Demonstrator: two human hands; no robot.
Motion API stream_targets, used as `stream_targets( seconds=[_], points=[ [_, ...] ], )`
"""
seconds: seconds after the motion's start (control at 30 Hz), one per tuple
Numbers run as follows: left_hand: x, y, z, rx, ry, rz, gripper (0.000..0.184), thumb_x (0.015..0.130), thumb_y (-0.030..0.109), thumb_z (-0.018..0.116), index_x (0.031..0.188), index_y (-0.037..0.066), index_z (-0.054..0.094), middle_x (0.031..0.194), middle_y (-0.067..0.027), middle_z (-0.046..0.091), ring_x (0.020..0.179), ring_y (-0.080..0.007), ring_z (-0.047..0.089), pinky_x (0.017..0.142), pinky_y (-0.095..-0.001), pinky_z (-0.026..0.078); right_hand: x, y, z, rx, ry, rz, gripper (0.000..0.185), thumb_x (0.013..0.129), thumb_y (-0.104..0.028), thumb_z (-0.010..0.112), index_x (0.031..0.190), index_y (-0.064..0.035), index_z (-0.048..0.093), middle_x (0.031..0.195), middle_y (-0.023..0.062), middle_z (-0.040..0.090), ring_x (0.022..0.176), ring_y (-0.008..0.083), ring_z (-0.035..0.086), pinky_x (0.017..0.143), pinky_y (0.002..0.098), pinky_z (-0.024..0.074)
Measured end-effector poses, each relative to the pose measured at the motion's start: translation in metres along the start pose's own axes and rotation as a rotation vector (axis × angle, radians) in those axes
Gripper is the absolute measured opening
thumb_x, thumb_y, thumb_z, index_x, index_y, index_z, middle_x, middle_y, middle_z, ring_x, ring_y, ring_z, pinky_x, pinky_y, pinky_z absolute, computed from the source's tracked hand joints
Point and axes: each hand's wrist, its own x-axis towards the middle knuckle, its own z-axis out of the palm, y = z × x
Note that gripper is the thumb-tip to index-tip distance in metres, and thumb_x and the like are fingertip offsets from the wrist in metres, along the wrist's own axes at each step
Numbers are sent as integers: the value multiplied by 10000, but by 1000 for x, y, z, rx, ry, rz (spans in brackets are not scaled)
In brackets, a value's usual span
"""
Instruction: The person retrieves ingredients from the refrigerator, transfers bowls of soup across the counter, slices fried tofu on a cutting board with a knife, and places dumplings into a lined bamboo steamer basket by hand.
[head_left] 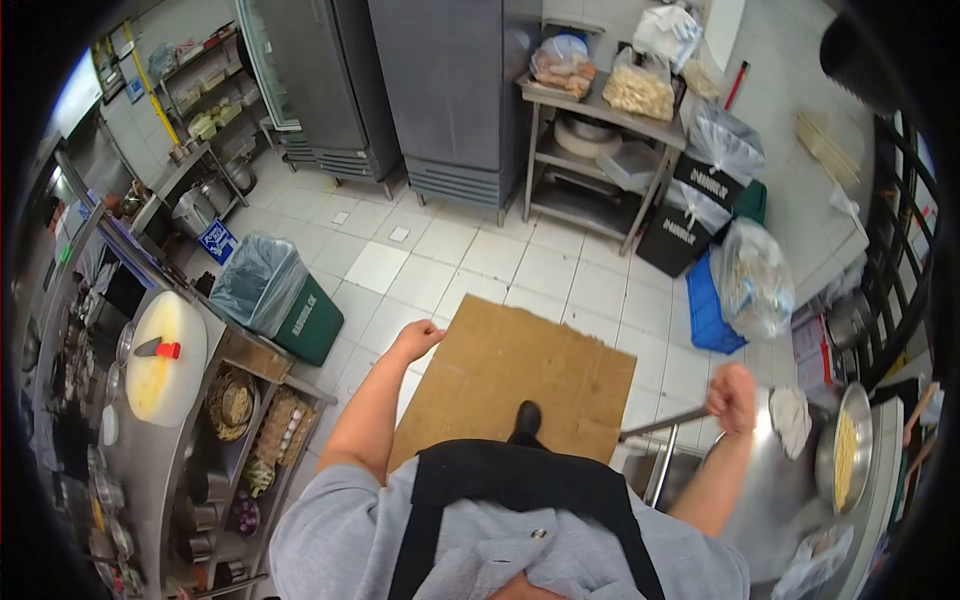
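My left hand (418, 340) hangs out in front of me over the floor, its fingers curled in and nothing visible in them. Below it lies a flat brown cardboard sheet (530, 375), where my black shoe (527, 418) shows. My right hand (733, 398) is a fist, beside the end of a grey metal bar (665, 424); whether it grips the bar is hidden. Close to that hand are a steel counter (755, 490), a white cloth (790, 422) and a steel bowl (848, 450) of yellowish strips.
On the left, a cutting board (165, 375) carries a red-handled knife (158, 349). A green bin (275, 295) stands on the tiled floor. Ahead are grey refrigerators (450, 90) and a steel table (640, 118) with bagged food. Black boxes (680, 225) and a blue crate (710, 305) stand at right.
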Motion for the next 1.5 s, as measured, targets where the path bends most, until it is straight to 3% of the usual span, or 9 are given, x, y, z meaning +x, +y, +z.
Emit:
stream_targets(
  seconds=[0.07,0.17,0.23,0.47,0.63,0.77,1.03,1.3,1.5],
  points=[
    [-17,-36,33,-901,-92,-164,433,826,425,601,1108,98,564,1106,-119,630,897,-251,616,811,-374,473,43,35,-56,153,161,108,213,892,-220,542,707,-169,448,594,-13,466,424,82,379,373,228,344],
    [-8,-62,2,615,-33,-477,408,874,310,484,1216,102,560,1336,-165,469,1298,-298,364,1005,-680,176,153,156,-151,-2456,54,190,314,766,-164,590,1073,-99,602,996,163,615,991,322,589,844,433,473],
    [10,-133,32,986,6,-249,328,833,245,498,1125,199,642,1348,-75,472,1324,-290,320,1037,-674,-10,215,161,-153,-1730,531,-5,217,756,-164,602,947,-80,660,1019,161,591,949,370,576,822,422,484],
    [51,-122,-51,466,279,-768,272,807,185,526,1041,197,662,1171,-99,567,1175,-268,467,1043,-547,256,384,157,-149,-2046,-46,727,285,751,-218,607,990,-76,672,1061,157,637,988,303,608,847,385,491],
    [260,-137,-157,228,603,-101,417,711,173,659,1106,62,582,1050,-191,600,1015,-357,549,888,-429,454,471,194,-137,-1765,58,580,265,785,-282,562,917,-89,686,976,144,664,918,244,641,790,382,505],
    [399,31,-318,42,714,302,474,744,148,672,1177,48,506,1129,-186,561,1050,-341,535,885,-413,447,488,239,-194,-1902,-248,795,308,721,-323,631,892,-76,698,909,157,673,853,297,650,738,399,511],
    [539,313,-543,-31,856,557,525,798,239,637,1257,56,461,1184,-177,527,1104,-315,526,934,-383,440,512,229,-206,-1944,16,887,305,722,-327,636,897,-85,700,934,136,676,871,294,646,755,394,514],
    [603,437,-637,-214,992,554,592,806,305,648,1273,3,443,1262,-197,502,1173,-315,498,958,-376,431,654,258,-213,-1930,-202,826,287,724,-318,635,895,-97,700,964,125,672,906,294,637,793,384,508],
    [627,459,-658,-222,1042,449,526,827,323,637,1204,-11,484,1144,-189,580,1092,-328,550,918,-382,441,804,278,-201,-2293,-900,350,250,731,-292,626,881,-103,694,970,119,671,922,289,633,817,375,502]
  ],
)
